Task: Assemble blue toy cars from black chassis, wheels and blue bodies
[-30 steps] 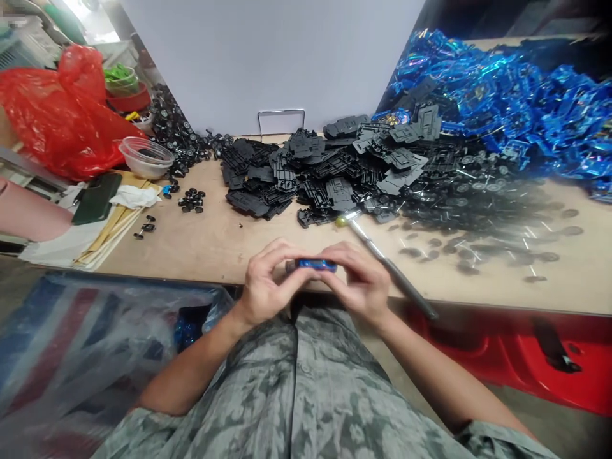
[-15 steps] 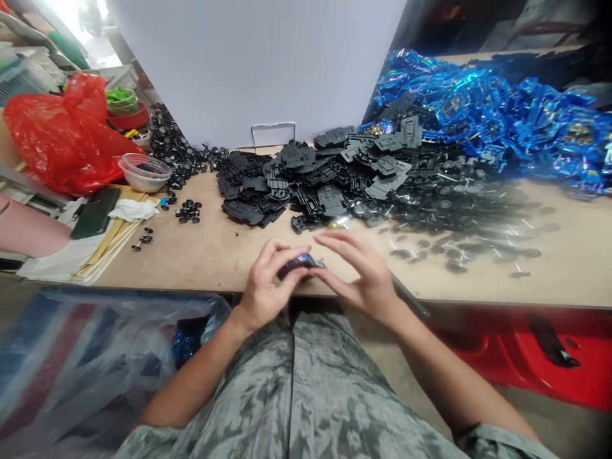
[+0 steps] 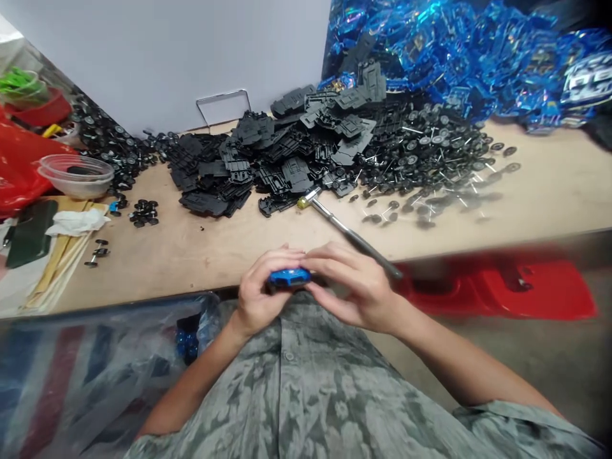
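Note:
Just off the table's front edge, my left hand [image 3: 262, 290] is closed around a blue toy car [image 3: 289, 276]. My right hand [image 3: 351, 284] grips the car's other end, fingers over the top and thumb below. The underside of the car is hidden by my fingers. A small hammer [image 3: 351, 234] with a yellow tip lies beyond my right hand, its dark handle slanting towards the table edge. Farther back is a heap of black toy car chassis [image 3: 296, 172]. To its right spread black wheels on metal axles [image 3: 421, 143].
Blue car bodies [image 3: 459, 57] are piled at the back right. On the left are a clear plastic tub [image 3: 76, 176], a dark green phone-like object [image 3: 31, 233] and loose wheel sets [image 3: 143, 212]. A red stool [image 3: 540, 284] stands below the table, and a striped bag [image 3: 109, 376] lies lower left.
The view has swung to the right. The car is turned so its blue body shows, and my right fingers have closed onto it. The hammer is now in plain sight.

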Motion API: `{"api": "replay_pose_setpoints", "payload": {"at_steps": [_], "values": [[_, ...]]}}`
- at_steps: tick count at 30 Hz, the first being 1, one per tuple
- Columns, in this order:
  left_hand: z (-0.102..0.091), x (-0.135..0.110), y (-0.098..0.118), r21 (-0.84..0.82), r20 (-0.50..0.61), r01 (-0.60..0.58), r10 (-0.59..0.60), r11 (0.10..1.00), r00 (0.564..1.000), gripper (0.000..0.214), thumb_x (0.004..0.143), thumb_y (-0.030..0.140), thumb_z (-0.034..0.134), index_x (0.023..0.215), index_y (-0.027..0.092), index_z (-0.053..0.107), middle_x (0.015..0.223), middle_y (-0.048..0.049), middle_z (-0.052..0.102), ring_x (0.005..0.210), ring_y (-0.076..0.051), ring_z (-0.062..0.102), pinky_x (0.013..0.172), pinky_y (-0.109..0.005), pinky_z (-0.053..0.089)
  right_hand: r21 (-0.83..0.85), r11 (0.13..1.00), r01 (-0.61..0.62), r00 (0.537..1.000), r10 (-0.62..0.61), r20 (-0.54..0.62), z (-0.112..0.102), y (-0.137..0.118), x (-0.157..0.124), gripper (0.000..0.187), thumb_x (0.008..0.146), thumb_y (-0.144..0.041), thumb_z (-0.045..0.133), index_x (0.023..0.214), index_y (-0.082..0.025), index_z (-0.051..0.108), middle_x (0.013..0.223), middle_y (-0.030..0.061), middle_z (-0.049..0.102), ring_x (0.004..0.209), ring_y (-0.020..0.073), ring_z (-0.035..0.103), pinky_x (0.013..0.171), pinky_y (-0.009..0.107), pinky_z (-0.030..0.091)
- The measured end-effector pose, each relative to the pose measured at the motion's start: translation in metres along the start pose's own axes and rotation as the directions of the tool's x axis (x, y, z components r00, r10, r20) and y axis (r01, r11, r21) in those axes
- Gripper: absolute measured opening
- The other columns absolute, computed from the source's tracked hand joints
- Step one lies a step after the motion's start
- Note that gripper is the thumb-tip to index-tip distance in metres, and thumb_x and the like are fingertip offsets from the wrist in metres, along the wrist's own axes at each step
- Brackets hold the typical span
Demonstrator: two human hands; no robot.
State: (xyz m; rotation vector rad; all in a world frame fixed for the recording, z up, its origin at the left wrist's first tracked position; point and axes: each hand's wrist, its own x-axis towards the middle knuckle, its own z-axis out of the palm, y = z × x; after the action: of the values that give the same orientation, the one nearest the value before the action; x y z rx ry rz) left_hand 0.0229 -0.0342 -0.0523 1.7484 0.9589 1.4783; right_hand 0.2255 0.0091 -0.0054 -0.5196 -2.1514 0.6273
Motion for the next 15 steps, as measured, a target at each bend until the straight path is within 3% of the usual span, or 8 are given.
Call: {"api": "replay_pose_setpoints", "payload": {"at_steps": [6, 11, 15], "values": [[0.003, -0.002, -0.001, 0.037, 0.02, -0.045, 0.044, 0.998, 0.999, 0.045, 0.083, 0.001, 0.074, 0.122, 0.022, 0.069, 0.119, -0.01, 0.076, 0.116, -0.029, 0.072, 0.11, -0.059, 0.053, -0.058, 0.997, 0.056, 0.998, -0.056, -0.002, 0.003, 0.003, -0.008, 0.029, 0.093, -0.011, 0.061, 0.122, -0.011, 0.063, 0.107, 0.0167, 0.074, 0.103, 0.0243, 0.073, 0.089, 0.037, 0.063], [0.005, 0.0, 0.0, 0.093, -0.002, -0.068, 0.068, 0.993, 0.998, 0.041, 0.086, 0.004, 0.072, 0.122, 0.023, 0.068, 0.118, -0.008, 0.076, 0.113, -0.026, 0.073, 0.11, -0.057, 0.055, -0.051, 0.999, 0.008, 0.996, -0.012, -0.089, 0.016, 0.003, -0.014, 0.032, 0.092, -0.009, 0.059, 0.124, -0.011, 0.063, 0.113, 0.0163, 0.074, 0.108, 0.0218, 0.074, 0.092, 0.031, 0.063], [0.005, 0.003, -0.005, 0.028, -0.003, 0.071, -0.071, 0.997, 0.997, 0.033, 0.088, 0.02, 0.077, 0.119, 0.023, 0.067, 0.118, -0.0095, 0.076, 0.114, -0.025, 0.072, 0.115, -0.055, 0.05, 0.006, 0.999, -0.046, 0.984, 0.046, -0.171, 0.021, 0.006, -0.016, 0.031, 0.092, -0.01, 0.063, 0.122, -0.016, 0.064, 0.108, 0.0127, 0.075, 0.1, 0.0205, 0.074, 0.086, 0.033, 0.063]]}}
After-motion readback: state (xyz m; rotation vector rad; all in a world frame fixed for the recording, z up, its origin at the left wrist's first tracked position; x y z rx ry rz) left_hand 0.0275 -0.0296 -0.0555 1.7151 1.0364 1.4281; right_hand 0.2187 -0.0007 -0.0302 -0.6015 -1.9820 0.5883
